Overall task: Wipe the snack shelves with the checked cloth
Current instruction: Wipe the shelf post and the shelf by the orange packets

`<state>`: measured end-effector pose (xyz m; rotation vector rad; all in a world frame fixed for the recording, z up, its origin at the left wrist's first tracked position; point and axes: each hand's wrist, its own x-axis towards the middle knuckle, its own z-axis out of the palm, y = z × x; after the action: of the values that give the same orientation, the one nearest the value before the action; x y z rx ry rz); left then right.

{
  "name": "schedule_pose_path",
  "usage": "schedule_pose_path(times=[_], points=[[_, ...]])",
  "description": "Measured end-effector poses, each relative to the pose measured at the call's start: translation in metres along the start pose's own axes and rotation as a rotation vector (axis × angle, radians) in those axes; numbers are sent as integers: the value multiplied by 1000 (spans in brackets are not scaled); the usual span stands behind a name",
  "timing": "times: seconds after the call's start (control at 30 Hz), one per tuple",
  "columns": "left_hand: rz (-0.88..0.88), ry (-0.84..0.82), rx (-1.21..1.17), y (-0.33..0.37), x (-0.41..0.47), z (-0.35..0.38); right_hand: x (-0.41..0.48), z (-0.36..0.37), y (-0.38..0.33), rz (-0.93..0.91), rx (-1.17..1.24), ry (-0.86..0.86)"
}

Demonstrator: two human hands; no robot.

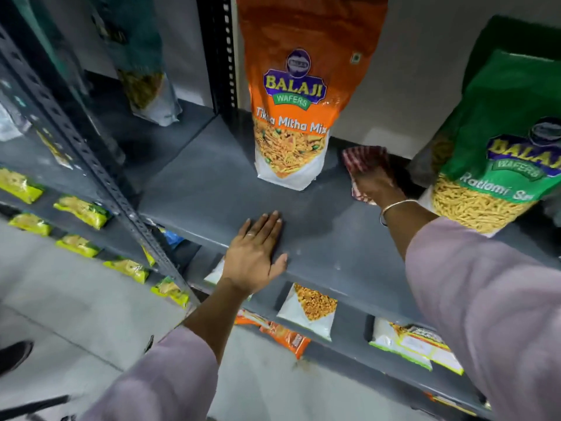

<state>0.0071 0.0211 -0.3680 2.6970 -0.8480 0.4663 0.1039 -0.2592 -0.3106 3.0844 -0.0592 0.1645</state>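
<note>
A dark grey metal shelf (212, 183) runs across the middle of the view. My right hand (378, 183) presses the red-and-white checked cloth (362, 159) flat on the shelf near the back wall, between an upright orange snack bag (291, 95) and a green snack bag (498, 153). Most of the cloth is hidden under the hand. My left hand (256, 253) lies flat, fingers spread, on the shelf's front edge, holding nothing.
A perforated black upright (223, 56) stands left of the orange bag. Another snack bag (145, 77) stands on the neighbouring shelf. Yellow-green packets (82, 211) line lower left shelves; several packets (309, 311) lie on the shelf below. Grey tiled floor (60, 299) lies underneath.
</note>
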Motion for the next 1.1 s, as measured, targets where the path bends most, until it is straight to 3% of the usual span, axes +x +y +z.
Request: schedule_pose_path(times=[0.03,0.1,0.2,0.33,0.53,0.6,0.7,0.73,0.8,0.87,0.9,1.0,1.1], points=[[1,5,4,0,0,0,4,2,5,-110,-101,-52],[7,11,9,0,0,1,5,8,10,-199,-46,-121],[3,1,2,1,-1,-1,-13,7,7,-32,321,-127],[-21,-71,-2,3,-3,-5,-73,4,-12,49,519,-170],[-32,-146,11,7,-2,-13,-187,-18,-64,71,537,-85],[-31,-156,11,7,-3,-13,-212,-30,-61,31,658,-234],[-20,-160,17,5,-5,-14,-230,-67,-44,-4,1023,-599],[-21,-163,11,5,-5,-15,-229,-78,-40,38,1128,-588],[-37,-173,-2,6,-5,-15,-216,-89,-34,239,1242,-294],[-41,-183,-5,6,-5,-14,-197,-79,-35,386,1116,47],[-42,-184,-7,6,-5,-14,-188,-70,-41,389,907,95],[-43,-189,0,5,-5,-13,-173,-26,-84,409,361,-159],[-42,-167,-15,4,-4,-12,-168,-13,-122,267,229,-132]])
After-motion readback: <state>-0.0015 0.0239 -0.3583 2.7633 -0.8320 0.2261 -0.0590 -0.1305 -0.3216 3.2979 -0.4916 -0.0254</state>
